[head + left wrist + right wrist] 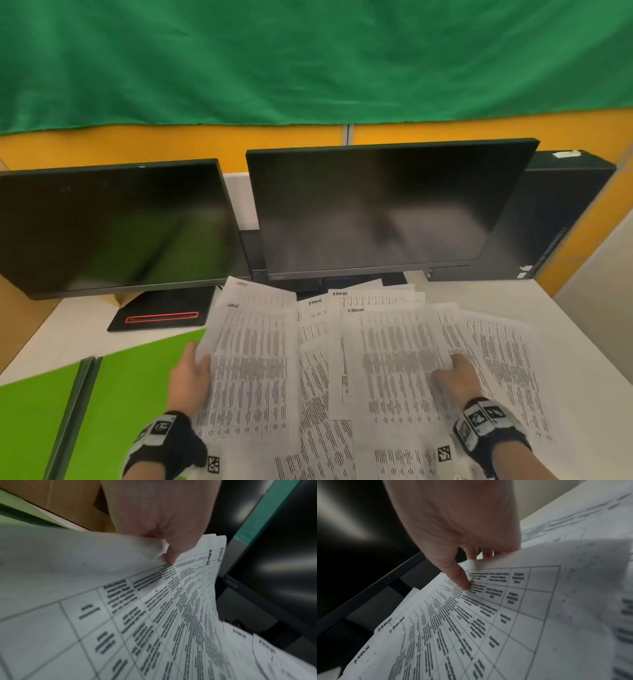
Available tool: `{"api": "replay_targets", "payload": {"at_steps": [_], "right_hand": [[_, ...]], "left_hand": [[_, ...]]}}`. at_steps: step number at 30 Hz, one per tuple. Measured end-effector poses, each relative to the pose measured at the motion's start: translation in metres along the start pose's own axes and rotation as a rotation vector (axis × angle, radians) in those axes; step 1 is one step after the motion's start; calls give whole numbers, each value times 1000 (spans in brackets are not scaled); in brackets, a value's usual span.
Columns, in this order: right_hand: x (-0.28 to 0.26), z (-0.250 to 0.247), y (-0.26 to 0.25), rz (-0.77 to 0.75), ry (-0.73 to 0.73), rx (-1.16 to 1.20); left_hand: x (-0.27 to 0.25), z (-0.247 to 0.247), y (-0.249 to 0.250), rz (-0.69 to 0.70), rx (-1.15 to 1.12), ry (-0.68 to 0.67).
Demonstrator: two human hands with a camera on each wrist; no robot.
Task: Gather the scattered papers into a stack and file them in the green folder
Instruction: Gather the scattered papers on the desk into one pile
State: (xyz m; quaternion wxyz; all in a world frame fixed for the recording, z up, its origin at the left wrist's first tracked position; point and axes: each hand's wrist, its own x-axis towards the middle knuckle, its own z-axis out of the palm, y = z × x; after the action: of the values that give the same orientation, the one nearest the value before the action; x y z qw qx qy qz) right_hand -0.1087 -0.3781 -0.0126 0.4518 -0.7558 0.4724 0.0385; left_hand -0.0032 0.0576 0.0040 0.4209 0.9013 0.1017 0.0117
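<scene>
Your papers lie spread over the white worktop in front of the two dark screens, and the green folder lies open just to their left. Paper is thin, light and floppy, so I think loose sheets will slide and bend; take them by the side edges and push them together. Your left hand pinches the left edge of a small bunch of sheets, thumb on top. Your right hand pinches another sheet, thumb on the print and fingers under the edge. The head view alone shows the folder and the whole spread. The left wrist view shows the thumb crumpling a corner. The right wrist view shows fingers tucked under the page.
</scene>
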Motion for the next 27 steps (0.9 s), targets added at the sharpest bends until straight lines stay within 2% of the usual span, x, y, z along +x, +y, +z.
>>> {"api": "replay_targets", "payload": {"at_steps": [2,4,8,10,12,16,19,21,24,26,27], "right_hand": [[-2,5,-8,22,3,-4],[-14,8,-18,66,-68,30],[-23,19,-23,50,-119,36],[-25,22,-24,17,-95,24],[-18,22,-20,16,-86,134],[-24,4,-22,119,-215,308],[-22,1,-14,133,-331,362],[-25,5,-11,129,-415,334],[-31,13,-5,32,-456,122],[-35,15,-4,-33,-403,27],[-34,15,-1,-50,-314,-23]], "left_hand": [[-2,-15,-3,-10,-152,-4],[-5,-25,-7,-73,-353,-39],[-11,-6,-11,-196,-505,-145],[-10,22,-8,-238,-464,-209],[-3,59,-6,-238,-389,-279],[-19,108,60,-251,-248,-484],[-28,131,91,-266,-187,-558],[-23,150,88,-302,-230,-578],[-13,170,72,-375,-272,-606],[-25,153,84,-326,-216,-557],[-30,142,89,-277,-169,-512]]}}
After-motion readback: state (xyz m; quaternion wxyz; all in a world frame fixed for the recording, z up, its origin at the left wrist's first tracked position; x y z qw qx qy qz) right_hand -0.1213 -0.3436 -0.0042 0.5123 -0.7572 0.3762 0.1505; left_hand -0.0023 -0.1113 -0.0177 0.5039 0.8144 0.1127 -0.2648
